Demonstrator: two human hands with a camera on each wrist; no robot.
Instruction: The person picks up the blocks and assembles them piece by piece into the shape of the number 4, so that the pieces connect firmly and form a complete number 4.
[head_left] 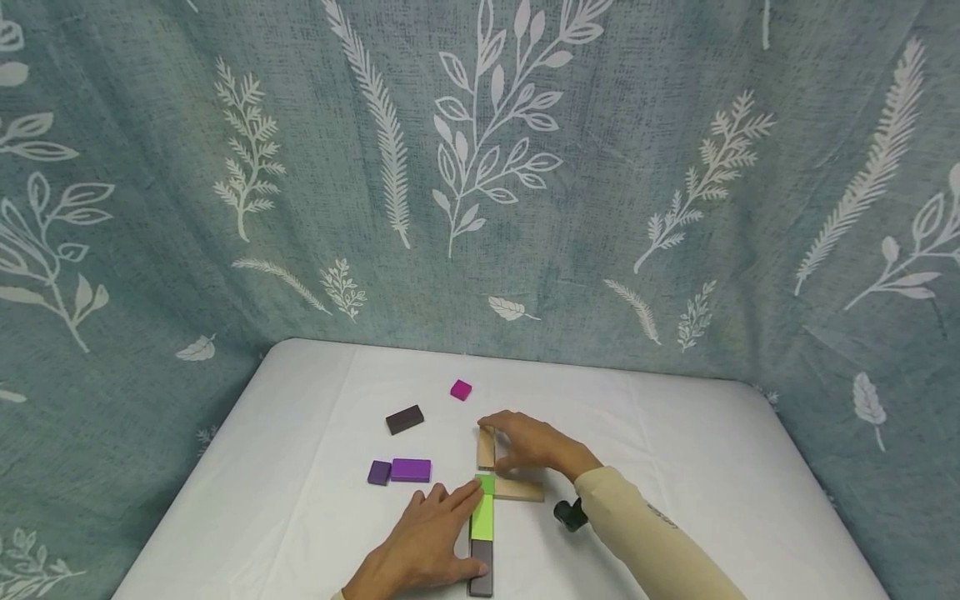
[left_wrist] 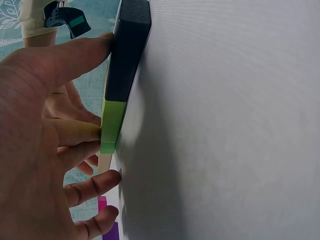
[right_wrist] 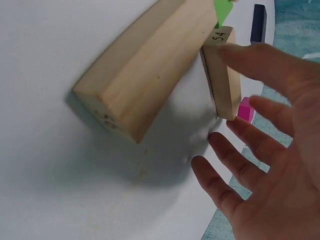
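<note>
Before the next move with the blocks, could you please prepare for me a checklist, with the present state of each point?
1. Left hand on the line: ok; thumb on the dark grey block, fingers at the small green block.
2. Right hand at the upper wooden block: ok; thumb near one end, fingertips near the other.
3. Dark grey and lime block lined up: ok.
4. Upper wooden block touching the small green block: cannot tell.
5. Side wooden block lying flat: ok.
6. Purple block and magenta block joined to the line: not ok; both lie apart.
</note>
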